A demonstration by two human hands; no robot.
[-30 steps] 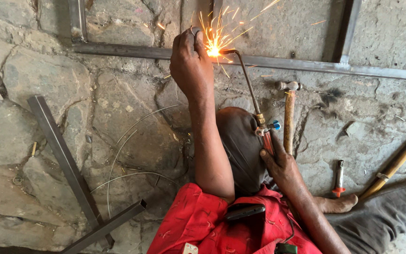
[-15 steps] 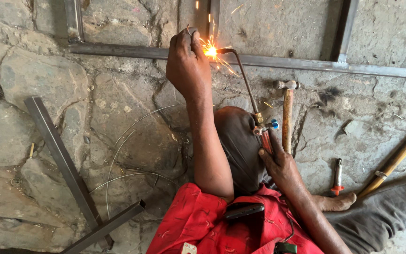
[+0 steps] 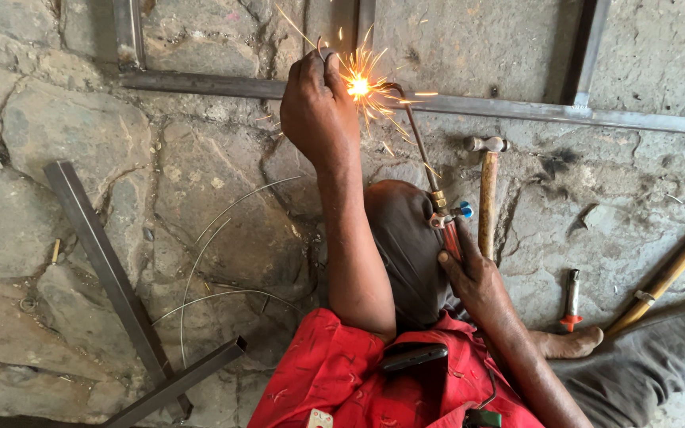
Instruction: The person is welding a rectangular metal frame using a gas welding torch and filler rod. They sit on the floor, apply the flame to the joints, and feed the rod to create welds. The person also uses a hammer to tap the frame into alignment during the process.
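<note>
**Torch at the frame joint: spark burst has widened**

Head view.

Change: half a second ago the sparks (image 3: 358,83) were a small point at the torch tip. They now fan out in a wide burst, much as they did a second ago. Both hands have held their places throughout. Judged from this, the flame is still working the same joint and the joint is not finished.

Left hand (image 3: 319,107): clenched, raised to the joint just left of the sparks. A thin rod end shows above the knuckles; whether the hand grips it cannot be told for certain.

Right hand (image 3: 473,277): grasping the red handle of the torch (image 3: 420,147). The thin torch tube runs up and curves onto the frame (image 3: 517,107), a steel bar lying on the stone floor (image 3: 65,127). The tip meets the bar where an upright joins it.

Count:
- Torch: one.
- Hammer (image 3: 487,190): one, just right of the torch, head touching the frame bar.
- Red-handled tool (image 3: 570,301): one, near the right hand.
- Wooden shaft (image 3: 675,269): one, at the right edge.
- Loose bars (image 3: 97,254): two, well left, meeting at an angle.
- Curved wires (image 3: 216,230): about three, between the loose bars and the left arm.
</note>
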